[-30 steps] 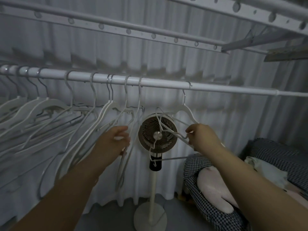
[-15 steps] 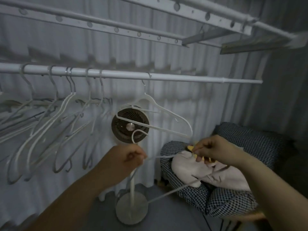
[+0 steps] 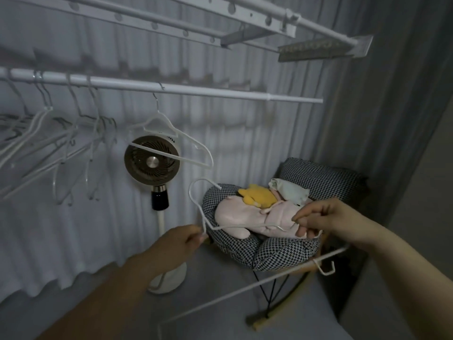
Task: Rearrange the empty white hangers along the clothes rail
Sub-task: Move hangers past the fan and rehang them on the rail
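A white clothes rail (image 3: 220,93) runs across the view at head height. Several empty white hangers (image 3: 61,148) hang bunched at its left. One white hanger (image 3: 181,141) hangs alone farther right, in front of the fan. Below the rail I hold another white hanger (image 3: 198,207) off the rail, lying almost flat. My left hand (image 3: 179,244) grips it near the neck under its hook. My right hand (image 3: 316,217) pinches its shoulder wire. Its long bottom bar (image 3: 245,288) slants down toward me.
A standing fan (image 3: 152,163) on a white pole stands under the rail against the white curtain (image 3: 245,148). A checked chair (image 3: 282,251) with soft toys sits at right. A ceiling drying rack (image 3: 245,18) hangs overhead. A grey curtain (image 3: 392,119) closes the right side.
The view swung right. A hanger came off the rail and both hands lowered it to waist height, spreading apart along it. The lone hanger stays on the rail.
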The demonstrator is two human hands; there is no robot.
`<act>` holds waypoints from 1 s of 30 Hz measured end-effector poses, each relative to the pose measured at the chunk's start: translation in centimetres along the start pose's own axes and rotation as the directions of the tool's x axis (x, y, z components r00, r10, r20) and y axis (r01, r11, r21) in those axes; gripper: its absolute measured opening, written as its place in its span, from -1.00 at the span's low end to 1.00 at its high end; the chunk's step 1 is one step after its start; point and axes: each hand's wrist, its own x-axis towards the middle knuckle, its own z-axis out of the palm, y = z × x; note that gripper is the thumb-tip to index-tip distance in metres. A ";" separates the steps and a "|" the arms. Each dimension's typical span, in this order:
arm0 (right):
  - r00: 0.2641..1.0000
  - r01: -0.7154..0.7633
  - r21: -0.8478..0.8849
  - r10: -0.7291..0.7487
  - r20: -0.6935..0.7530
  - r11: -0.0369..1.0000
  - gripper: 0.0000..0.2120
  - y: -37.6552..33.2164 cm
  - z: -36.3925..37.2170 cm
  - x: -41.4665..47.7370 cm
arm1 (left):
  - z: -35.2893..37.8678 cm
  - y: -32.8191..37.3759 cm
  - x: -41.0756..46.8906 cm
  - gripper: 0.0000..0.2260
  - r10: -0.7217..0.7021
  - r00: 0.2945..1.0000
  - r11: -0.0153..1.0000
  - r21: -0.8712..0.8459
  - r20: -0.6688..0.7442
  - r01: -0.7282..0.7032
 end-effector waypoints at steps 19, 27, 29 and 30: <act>0.960 0.035 -0.364 -0.133 -0.248 0.931 -0.70 -1.0 5.4 10.0 | -6.2 0.7 -5.0 -0.78 -0.392 0.915 0.617 -0.765 -0.093 0.186; 0.935 0.148 -0.572 -0.302 -0.184 0.807 -0.61 -3.0 8.7 17.6 | -12.5 0.0 -0.1 -0.85 -0.357 0.910 0.603 -0.796 -0.212 0.051; 0.875 0.143 -0.624 -0.393 -0.284 0.768 -0.65 -3.7 9.2 19.4 | -13.5 0.0 1.2 -0.87 -0.326 0.923 0.611 -0.791 -0.201 0.043; 0.844 0.122 -0.645 -0.421 -0.333 0.754 -0.66 -4.2 9.4 20.2 | -14.0 -0.1 1.9 -0.87 -0.310 0.929 0.610 -0.792 -0.201 0.032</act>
